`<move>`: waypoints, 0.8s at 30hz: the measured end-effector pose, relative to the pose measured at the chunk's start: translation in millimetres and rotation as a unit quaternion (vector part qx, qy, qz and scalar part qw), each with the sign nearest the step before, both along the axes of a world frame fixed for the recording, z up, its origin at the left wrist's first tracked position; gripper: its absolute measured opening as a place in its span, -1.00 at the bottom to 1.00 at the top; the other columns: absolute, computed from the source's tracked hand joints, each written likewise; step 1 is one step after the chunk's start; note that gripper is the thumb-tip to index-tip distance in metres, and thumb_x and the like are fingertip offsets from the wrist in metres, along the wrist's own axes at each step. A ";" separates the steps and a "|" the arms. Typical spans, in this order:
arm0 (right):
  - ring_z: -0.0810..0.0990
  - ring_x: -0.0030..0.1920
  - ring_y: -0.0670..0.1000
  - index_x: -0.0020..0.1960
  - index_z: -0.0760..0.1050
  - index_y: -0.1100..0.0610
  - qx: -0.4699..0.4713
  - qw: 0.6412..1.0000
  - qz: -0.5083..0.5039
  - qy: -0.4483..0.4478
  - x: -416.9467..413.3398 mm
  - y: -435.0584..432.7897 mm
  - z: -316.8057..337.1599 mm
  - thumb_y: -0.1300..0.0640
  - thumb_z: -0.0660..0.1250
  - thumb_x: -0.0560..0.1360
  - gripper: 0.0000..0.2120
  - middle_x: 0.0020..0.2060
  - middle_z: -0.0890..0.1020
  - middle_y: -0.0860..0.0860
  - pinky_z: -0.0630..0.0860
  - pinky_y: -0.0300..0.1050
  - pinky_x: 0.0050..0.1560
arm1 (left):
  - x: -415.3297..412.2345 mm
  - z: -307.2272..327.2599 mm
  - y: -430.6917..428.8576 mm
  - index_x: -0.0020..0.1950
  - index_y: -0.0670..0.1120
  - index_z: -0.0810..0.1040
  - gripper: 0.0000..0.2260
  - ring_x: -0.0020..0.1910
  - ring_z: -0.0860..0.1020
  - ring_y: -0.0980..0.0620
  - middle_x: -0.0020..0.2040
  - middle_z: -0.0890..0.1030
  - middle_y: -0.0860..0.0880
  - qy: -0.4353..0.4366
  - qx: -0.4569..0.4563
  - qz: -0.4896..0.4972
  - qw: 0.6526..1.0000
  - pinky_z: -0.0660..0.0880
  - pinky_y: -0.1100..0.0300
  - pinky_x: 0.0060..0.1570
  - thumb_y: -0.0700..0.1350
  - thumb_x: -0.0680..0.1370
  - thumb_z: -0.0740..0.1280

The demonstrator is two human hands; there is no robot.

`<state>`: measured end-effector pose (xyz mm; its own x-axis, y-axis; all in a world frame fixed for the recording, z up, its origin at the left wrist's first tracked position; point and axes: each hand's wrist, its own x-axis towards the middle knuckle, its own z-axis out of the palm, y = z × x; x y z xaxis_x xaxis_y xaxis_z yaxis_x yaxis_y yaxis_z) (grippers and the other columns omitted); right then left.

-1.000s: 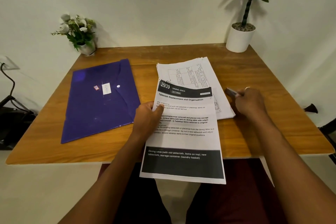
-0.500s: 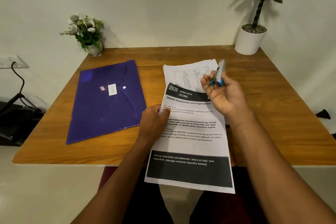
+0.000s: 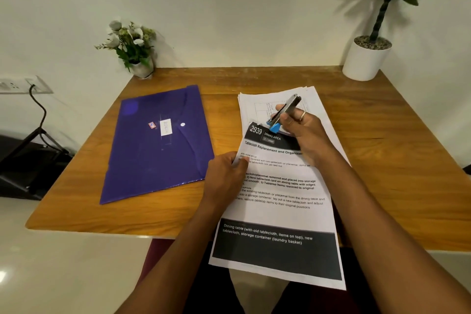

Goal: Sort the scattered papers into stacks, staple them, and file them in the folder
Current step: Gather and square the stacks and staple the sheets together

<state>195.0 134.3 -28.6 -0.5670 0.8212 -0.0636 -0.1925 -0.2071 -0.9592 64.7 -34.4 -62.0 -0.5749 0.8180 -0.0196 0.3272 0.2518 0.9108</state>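
Center frame, our left hand (image 3: 225,176) pinches the left edge of the smooth white printed sheets (image 3: 280,194), thumb on top; their lower end hangs past the wooden table's (image 3: 382,160) front edge. Our right hand (image 3: 303,132) grips a slim metal stapler (image 3: 284,113) w/ a blue plastic tip near the sheets' top, above the flat paper stack (image 3: 257,104). The glossy purple folder (image 3: 158,145) lies shut at left-center.
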 end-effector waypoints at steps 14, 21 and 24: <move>0.72 0.00 0.10 0.21 0.58 0.20 0.012 0.996 0.094 0.002 1.8 10.6 -17.1 0.19 0.40 0.48 -0.69 -0.02 0.73 0.16 0.67 -0.09 0.02 | 0.2 -0.2 1.0 0.03 -0.10 0.66 -0.81 -0.25 0.71 0.11 -0.12 0.74 0.03 -0.006 -0.008 0.001 1.000 0.64 0.23 -0.31 -0.03 0.67 0.31; 0.70 0.01 0.04 0.18 0.56 0.17 0.054 0.990 0.126 -0.037 -4.2 10.3 -13.4 0.21 0.35 0.57 -0.81 -0.02 0.71 0.11 0.64 -0.18 -0.03 | 1.1 1.9 -0.2 0.03 -0.12 0.65 -0.81 -0.26 0.72 0.07 -0.12 0.74 0.01 -0.011 -0.012 -0.002 1.000 0.65 0.18 -0.31 -0.03 0.67 0.31; 0.71 -0.06 -0.04 0.17 0.50 0.18 0.060 0.989 0.130 -0.040 -6.0 6.9 -11.6 0.28 0.27 0.63 -0.86 -0.03 0.68 0.13 0.62 -0.23 -0.09 | 1.3 2.2 -0.5 0.00 -0.13 0.64 -0.80 -0.28 0.71 0.07 -0.14 0.74 0.01 -0.009 -0.010 -0.001 1.000 0.61 0.24 -0.36 -0.03 0.67 0.31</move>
<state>189.0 141.2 -40.3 -0.7567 0.6531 -0.0275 -0.0701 -0.1230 -0.9899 66.0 -34.9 -59.7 -0.5733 0.8181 -0.0452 0.3118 0.2688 0.9113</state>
